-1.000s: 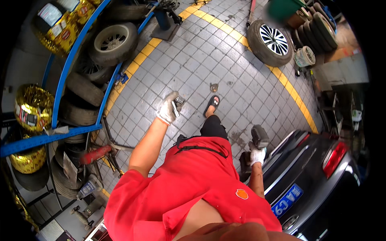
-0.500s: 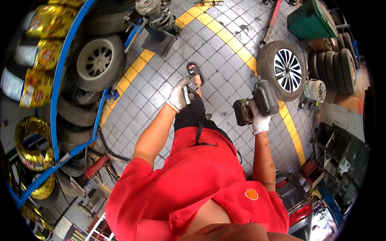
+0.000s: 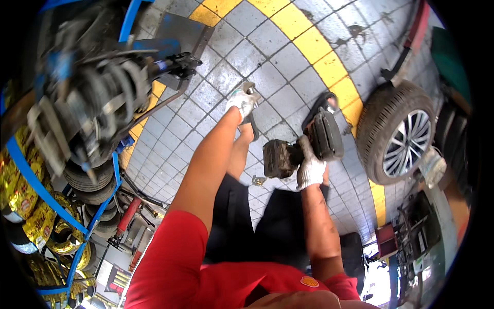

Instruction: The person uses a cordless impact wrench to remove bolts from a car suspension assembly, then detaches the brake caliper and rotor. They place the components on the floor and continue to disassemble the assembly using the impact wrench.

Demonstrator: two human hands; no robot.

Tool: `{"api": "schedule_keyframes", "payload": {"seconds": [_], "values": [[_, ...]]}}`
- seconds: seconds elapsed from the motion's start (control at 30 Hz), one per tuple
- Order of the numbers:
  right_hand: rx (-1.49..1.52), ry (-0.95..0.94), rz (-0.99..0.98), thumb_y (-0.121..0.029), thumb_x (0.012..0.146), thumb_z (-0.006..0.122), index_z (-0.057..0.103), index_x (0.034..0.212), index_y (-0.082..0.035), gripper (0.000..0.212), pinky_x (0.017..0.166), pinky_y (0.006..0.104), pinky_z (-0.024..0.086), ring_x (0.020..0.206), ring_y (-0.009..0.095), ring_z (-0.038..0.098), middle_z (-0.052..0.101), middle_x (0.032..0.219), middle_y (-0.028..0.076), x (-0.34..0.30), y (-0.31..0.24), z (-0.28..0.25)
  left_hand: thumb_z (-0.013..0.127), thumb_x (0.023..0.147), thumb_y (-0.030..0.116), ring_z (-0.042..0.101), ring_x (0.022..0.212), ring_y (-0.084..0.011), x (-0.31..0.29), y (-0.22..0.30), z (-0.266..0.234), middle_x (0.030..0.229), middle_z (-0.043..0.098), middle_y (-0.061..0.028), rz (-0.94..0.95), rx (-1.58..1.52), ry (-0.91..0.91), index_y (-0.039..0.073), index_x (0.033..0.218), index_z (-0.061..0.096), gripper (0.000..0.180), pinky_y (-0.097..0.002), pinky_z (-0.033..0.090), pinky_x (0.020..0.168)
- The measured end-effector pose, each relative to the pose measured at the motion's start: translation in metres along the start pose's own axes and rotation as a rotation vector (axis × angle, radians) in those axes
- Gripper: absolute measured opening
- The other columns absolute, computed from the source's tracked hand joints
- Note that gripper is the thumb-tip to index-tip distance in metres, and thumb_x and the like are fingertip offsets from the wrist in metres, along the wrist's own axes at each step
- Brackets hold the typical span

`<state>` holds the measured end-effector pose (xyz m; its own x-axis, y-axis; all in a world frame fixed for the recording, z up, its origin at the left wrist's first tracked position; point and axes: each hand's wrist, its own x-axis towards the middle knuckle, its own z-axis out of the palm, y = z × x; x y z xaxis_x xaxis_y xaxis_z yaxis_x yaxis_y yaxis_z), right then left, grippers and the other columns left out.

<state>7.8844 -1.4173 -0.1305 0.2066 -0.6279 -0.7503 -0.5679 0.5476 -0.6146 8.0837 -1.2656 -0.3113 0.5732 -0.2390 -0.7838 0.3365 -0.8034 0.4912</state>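
My left hand (image 3: 240, 101), in a white work glove, reaches out over the tiled floor. Its fingers are curled round small shiny metal pieces (image 3: 251, 91), whose exact kind I cannot make out. In my right hand (image 3: 311, 170), also gloved, is a dark cordless impact wrench (image 3: 328, 136), gripped by its handle. The block-shaped battery (image 3: 278, 158) sticks out to the left of that hand. A wheel with a silver, many-spoked rim (image 3: 409, 144) and a black tyre (image 3: 374, 123) stands on the floor to the right of the wrench.
At the left, close by, is a blurred machine with a large coil spring (image 3: 103, 98). Blue racking (image 3: 43, 193) holds tyres, some in gold wrapping. A yellow line (image 3: 309, 44) crosses the floor. A red-and-black bar (image 3: 411, 38) lies beyond the wheel, and a bucket (image 3: 432, 167) beside it.
My view has shifted forward, so the spring machine and the wheel look larger and nearer. My left arm stretches farther out. The wrench and the metal pieces stay in my hands.
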Motion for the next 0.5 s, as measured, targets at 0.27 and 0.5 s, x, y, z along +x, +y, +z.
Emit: {"api": "schedule_keyframes", "payload": {"seconds": [0.27,0.5], "values": [[-0.265,-0.036,-0.034,-0.009,0.092,0.078,0.068,0.127,0.001,0.037,0.085,0.0304,0.057,0.102,0.017,0.067,0.071,0.121,0.009,0.120,0.022,-0.027,0.061,0.093,0.023,0.064,0.121,-0.0396,0.178,-0.061,0.123,0.131,0.067,-0.0202,-0.162,0.056,-0.024,0.014,0.141,0.059,0.048,-0.0451,0.052,0.100],[-0.349,-0.204,-0.049,-0.005,0.099,0.063,0.046,0.149,0.000,0.053,0.115,0.0374,0.041,0.134,0.021,0.051,0.053,0.148,0.015,0.154,0.002,-0.052,0.065,0.094,0.025,0.062,0.124,-0.0433,0.197,-0.038,0.135,0.144,0.057,-0.0213,-0.079,0.289,0.303,0.016,0.142,0.057,0.050,-0.0471,0.051,0.103]]}}
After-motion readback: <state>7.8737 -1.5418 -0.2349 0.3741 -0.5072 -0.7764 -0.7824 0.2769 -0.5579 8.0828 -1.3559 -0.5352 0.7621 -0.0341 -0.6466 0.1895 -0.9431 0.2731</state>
